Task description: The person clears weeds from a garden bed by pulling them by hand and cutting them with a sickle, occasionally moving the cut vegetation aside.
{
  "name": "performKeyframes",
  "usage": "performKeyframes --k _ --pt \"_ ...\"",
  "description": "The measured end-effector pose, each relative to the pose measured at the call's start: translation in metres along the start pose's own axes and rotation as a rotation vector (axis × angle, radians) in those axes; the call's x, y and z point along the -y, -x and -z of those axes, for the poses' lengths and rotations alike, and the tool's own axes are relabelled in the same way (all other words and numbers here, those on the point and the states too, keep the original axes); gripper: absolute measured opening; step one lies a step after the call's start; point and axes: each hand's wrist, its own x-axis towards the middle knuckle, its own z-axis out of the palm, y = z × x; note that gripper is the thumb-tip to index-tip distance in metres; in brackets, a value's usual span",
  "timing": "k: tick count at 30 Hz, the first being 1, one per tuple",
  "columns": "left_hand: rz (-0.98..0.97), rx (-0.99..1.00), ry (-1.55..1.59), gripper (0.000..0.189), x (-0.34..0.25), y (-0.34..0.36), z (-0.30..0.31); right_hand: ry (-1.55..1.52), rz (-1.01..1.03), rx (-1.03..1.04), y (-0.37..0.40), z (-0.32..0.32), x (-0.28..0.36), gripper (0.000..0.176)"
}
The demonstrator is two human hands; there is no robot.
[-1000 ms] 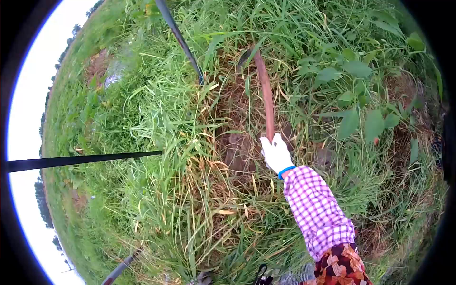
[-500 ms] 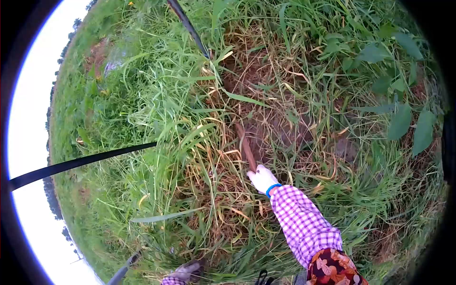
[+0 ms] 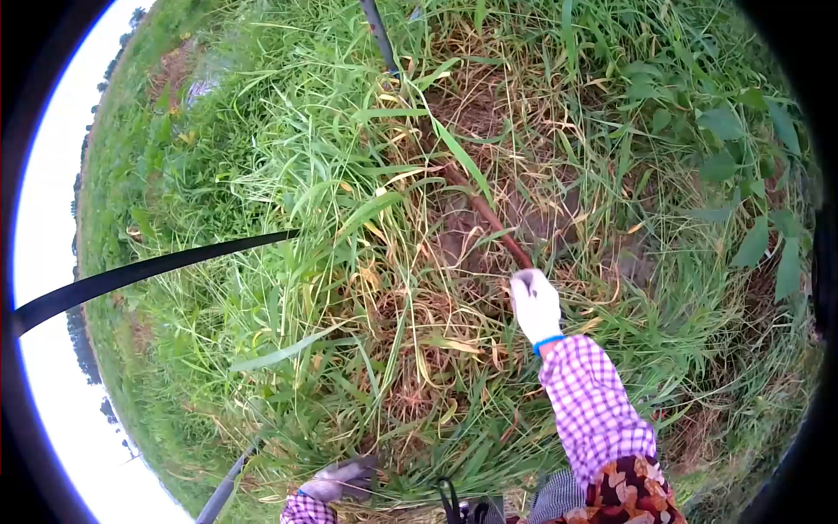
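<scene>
My right hand (image 3: 534,304), in a white glove with a blue band at the wrist, is closed around the end of a reddish-brown wooden handle (image 3: 497,225). The handle slants up and left into the grass, where its far end is hidden. My left hand (image 3: 342,480), in a dirty greyish glove, is low in the view beside the grass; its fingers are too unclear to read. Dry, yellowed stalks (image 3: 410,323) lie between the two hands. Bare brown soil (image 3: 541,214) shows just right of the handle.
A black hose-like strip (image 3: 157,266) crosses in from the left. A dark pole (image 3: 380,39) stands at the top, and a grey one (image 3: 229,489) at the lower left. Broad-leaved plants (image 3: 752,243) grow on the right. Tall green grass surrounds the soil.
My right hand has moved right and slightly up, still holding the handle, and more of the handle shows. The left hand has shifted slightly upward in view.
</scene>
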Motion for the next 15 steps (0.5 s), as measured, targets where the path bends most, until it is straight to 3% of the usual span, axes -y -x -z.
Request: performKeyframes --k 2,4,7,9,11,13,14,15 --pt "-0.001 -0.019 0.030 0.075 0.009 0.002 0.002 0.386 0.130 -0.154 -0.049 -0.027 0.003 0.033" --pt "-0.042 0.001 0.105 0.072 0.018 -0.004 0.010 0.708 0.105 -0.162 -0.085 -0.037 0.013 0.040" --pt "-0.051 0.040 0.120 0.076 0.023 -0.016 0.018 0.845 0.116 -0.073 -0.131 -0.041 -0.004 0.045" --pt "-0.036 0.011 0.135 0.075 0.013 -0.018 0.011 0.742 -0.085 0.218 -0.163 -0.036 -0.034 0.057" --pt "0.035 -0.149 0.074 0.070 -0.003 -0.023 0.001 0.671 -0.126 0.304 -0.167 -0.034 -0.052 0.068" --pt "0.013 -0.225 0.030 0.065 0.007 -0.029 0.002 0.601 -0.076 0.413 -0.172 -0.037 -0.070 0.073" --pt "0.006 -0.235 0.041 0.065 0.009 -0.030 0.004 0.645 -0.021 0.355 -0.170 -0.044 -0.075 0.075" --pt "0.001 -0.245 0.048 0.065 0.012 -0.031 0.006 0.631 0.021 0.402 -0.171 -0.050 -0.078 0.068"
